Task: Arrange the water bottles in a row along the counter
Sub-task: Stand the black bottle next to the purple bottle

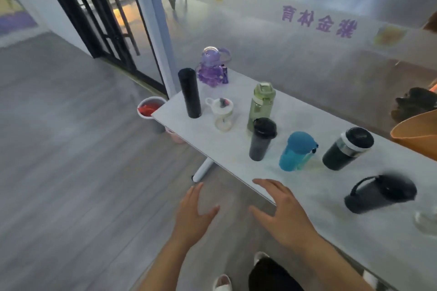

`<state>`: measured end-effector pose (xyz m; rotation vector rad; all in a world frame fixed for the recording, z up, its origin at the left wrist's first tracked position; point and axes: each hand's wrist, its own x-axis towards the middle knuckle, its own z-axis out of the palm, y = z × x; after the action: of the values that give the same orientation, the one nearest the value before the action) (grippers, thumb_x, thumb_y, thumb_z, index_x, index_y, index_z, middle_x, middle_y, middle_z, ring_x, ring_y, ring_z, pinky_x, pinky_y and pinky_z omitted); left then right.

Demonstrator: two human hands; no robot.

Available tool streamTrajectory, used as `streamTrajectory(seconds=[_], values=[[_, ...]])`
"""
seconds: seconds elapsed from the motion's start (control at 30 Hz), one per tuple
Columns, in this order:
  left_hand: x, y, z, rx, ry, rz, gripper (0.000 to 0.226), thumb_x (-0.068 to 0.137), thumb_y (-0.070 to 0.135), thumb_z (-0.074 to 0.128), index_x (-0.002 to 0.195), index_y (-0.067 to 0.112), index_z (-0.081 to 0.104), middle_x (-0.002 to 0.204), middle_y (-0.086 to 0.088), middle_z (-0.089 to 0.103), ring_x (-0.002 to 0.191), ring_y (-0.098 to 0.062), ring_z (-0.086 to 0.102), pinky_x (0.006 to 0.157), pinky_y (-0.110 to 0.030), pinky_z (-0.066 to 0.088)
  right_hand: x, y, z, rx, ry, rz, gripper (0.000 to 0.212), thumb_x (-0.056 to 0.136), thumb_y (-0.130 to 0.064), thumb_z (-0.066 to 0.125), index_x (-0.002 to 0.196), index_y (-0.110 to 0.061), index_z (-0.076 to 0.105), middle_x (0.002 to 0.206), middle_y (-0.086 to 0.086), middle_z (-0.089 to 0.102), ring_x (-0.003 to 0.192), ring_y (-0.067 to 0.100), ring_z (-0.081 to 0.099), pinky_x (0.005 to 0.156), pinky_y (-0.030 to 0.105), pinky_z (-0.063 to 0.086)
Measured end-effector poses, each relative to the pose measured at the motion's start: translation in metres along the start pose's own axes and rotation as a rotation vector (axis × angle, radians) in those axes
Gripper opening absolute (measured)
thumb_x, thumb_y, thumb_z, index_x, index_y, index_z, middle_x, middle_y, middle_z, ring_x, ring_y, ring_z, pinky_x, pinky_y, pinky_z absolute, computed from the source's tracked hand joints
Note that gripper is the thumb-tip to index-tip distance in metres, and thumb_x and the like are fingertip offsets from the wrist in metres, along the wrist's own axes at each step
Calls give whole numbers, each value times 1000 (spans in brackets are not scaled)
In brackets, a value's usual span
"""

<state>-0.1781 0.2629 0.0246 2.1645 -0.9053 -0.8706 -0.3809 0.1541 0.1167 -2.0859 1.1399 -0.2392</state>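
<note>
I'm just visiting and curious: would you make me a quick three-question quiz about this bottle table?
1. True or false: the left hand grips a bottle.
2. Which bottle stands nearest the table's far-left end: A purple bottle, B blue bottle, C green bottle?
3. What colour is the tall slim flask?

Key: 1 false, both hands, right hand included, are open and empty. 2 A. 3 black.
</note>
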Motion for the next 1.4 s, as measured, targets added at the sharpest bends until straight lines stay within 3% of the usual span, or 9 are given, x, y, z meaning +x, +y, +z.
streamTrajectory(seconds=[0.17, 0.3, 0.43, 0.6, 0.77, 0.93, 1.17, 1.3, 1.4], values=[[42, -20, -55, -89, 63, -65, 74, 86, 43, 70, 148, 33, 33, 156, 7, 31, 145, -16, 25, 117, -34, 23, 71, -42, 23, -2, 18, -47, 57, 83, -32, 71, 134, -40, 48, 131, -25, 45, 125, 1, 41, 102, 17, 31], [108, -12, -102, -91, 68, -33, 75, 86, 41, 70, 149, 31, 31, 156, 7, 29, 144, -14, 25, 113, -30, 22, 141, -73, 41, 60, 32, -61, 57, 84, -33, 71, 135, -40, 47, 131, -28, 42, 126, 1, 40, 100, 17, 33], [180, 9, -148, -15, 36, 7, 76, 86, 39, 71, 150, 29, 30, 157, 6, 29, 144, -16, 28, 112, -30, 24, 219, -105, 45, 177, 86, -47, 59, 82, -37, 73, 135, -37, 47, 135, -19, 47, 127, 5, 42, 102, 23, 36], [256, 23, -187, 60, -41, 56, 79, 84, 41, 73, 149, 32, 29, 157, 10, 31, 142, -14, 33, 113, -32, 31, 308, -144, 45, 203, 150, -16, 81, 78, -37, 78, 145, -37, 32, 142, -12, 43, 128, 12, 43, 103, 31, 40], [317, 22, -199, 120, -78, 137, 82, 82, 44, 74, 150, 29, 30, 157, 8, 32, 142, -15, 33, 115, -35, 31, 387, -161, 56, 172, 168, 37, 99, 74, -35, 82, 150, -36, 19, 150, -4, 32, 137, 16, 35, 108, 30, 30], [385, 23, -200, 222, -201, 205, 86, 81, 48, 72, 151, 30, 27, 158, 9, 30, 145, -16, 29, 119, -43, 28, 434, -167, 71, 136, 184, 99, 84, 74, -32, 81, 144, -31, 35, 139, -3, 48, 126, 18, 48, 104, 29, 39], [458, 33, -197, 313, -468, 390, 85, 84, 46, 67, 153, 31, 21, 159, 12, 25, 146, -12, 23, 121, -38, 22, 451, -177, 84, 203, 332, 248, 61, 67, -36, 82, 117, -35, 47, 110, -9, 61, 100, 14, 60, 89, 31, 52], [498, 35, -188, 425, -591, 453, 84, 87, 47, 63, 154, 31, 16, 161, 8, 20, 148, -16, 17, 121, -36, 18, 457, -172, 66, 241, 535, 369, 60, 65, -28, 84, 114, -38, 50, 104, -15, 62, 96, 11, 60, 75, 13, 48], [521, 38, -179, 536, -659, 462, 84, 86, 48, 62, 154, 34, 15, 163, 3, 16, 149, -23, 13, 121, -42, 18, 468, -161, 36, 231, 671, 446, 59, 70, -23, 82, 121, -28, 52, 108, -11, 59, 94, 11, 57, 65, 3, 42]])
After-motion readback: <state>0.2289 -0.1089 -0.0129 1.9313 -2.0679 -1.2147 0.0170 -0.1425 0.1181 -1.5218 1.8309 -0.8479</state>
